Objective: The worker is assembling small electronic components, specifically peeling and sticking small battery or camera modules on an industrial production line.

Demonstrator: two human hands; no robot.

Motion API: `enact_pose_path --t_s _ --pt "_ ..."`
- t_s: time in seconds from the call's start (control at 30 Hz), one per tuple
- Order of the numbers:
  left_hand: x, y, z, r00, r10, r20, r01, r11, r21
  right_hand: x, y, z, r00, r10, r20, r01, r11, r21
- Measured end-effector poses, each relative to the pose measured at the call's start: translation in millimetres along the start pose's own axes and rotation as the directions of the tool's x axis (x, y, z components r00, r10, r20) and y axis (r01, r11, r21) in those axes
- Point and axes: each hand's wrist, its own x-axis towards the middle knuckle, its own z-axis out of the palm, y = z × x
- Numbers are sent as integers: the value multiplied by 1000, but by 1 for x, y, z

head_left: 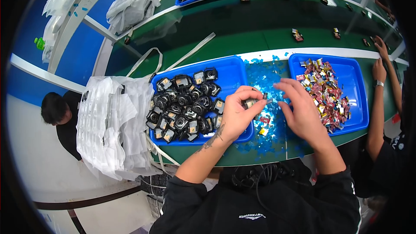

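Note:
My left hand (pixel 236 115) grips a small black and silver part (pixel 250 102) above the right end of a blue tray (pixel 229 76) filled with several black round parts (pixel 184 104). My right hand (pixel 301 110) hovers just right of that part, its fingertips pinching at something tiny by the part's edge; what it holds is too small to make out. Both hands are over a scatter of blue film scraps (pixel 268 76) on the green table. A second blue tray (pixel 355 86) to the right holds several small red and silver pieces (pixel 325 93).
A pile of clear plastic bags (pixel 110 123) lies left of the tray. A green conveyor belt (pixel 242 30) carries small parts behind the trays. Another person's arm (pixel 378 104) reaches in at the right. A person sits at lower left (pixel 60 112). More blue trays stand at the far side.

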Motion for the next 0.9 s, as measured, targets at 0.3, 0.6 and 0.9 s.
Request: enact_pose_path --t_s 0.3,0.6,0.9 --pt "2 7 5 976 -48 215 139 890 -434 0 17 8 1000 27 -11 -16 819 573" --pt "4 4 3 968 -59 -243 -48 911 -410 -27 -4 9 904 204 376 -423 554 717" --pt "0 9 1 1000 6 30 -2 992 -128 -11 -3 25 941 319 116 -299 618 728"
